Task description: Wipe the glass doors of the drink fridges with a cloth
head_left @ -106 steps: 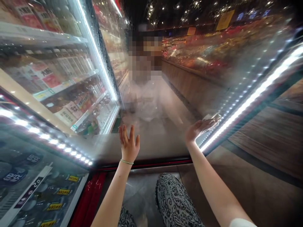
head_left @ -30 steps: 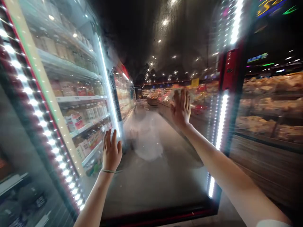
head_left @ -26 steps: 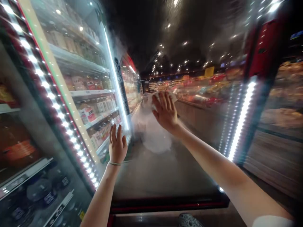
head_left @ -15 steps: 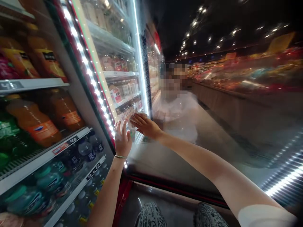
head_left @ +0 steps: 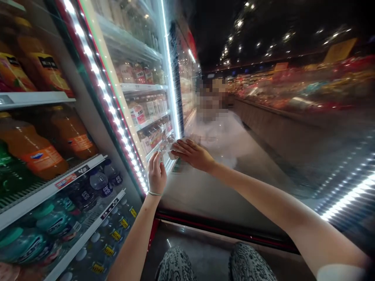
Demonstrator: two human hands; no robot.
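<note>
My right hand lies flattened against the glass door, its fingers over a pale crumpled cloth pressed to the pane. Most of that cloth is hidden under the fingers, so its exact kind is hard to make out. Close by on the left, my left hand is raised with its fingers stretched up at the glass, a thin band around the wrist. It holds nothing that I can see. The door stands swung out from a drinks cooler.
On the left, cooler shelves carry orange soda bottles and smaller water bottles. A bright LED strip runs down beside the door. My patterned knees are below. A blurred figure in a white top shows in the glass.
My right hand has slid to the right over the glass with the cloth. My left hand has shifted slightly right and down, and the view has turned a little.
</note>
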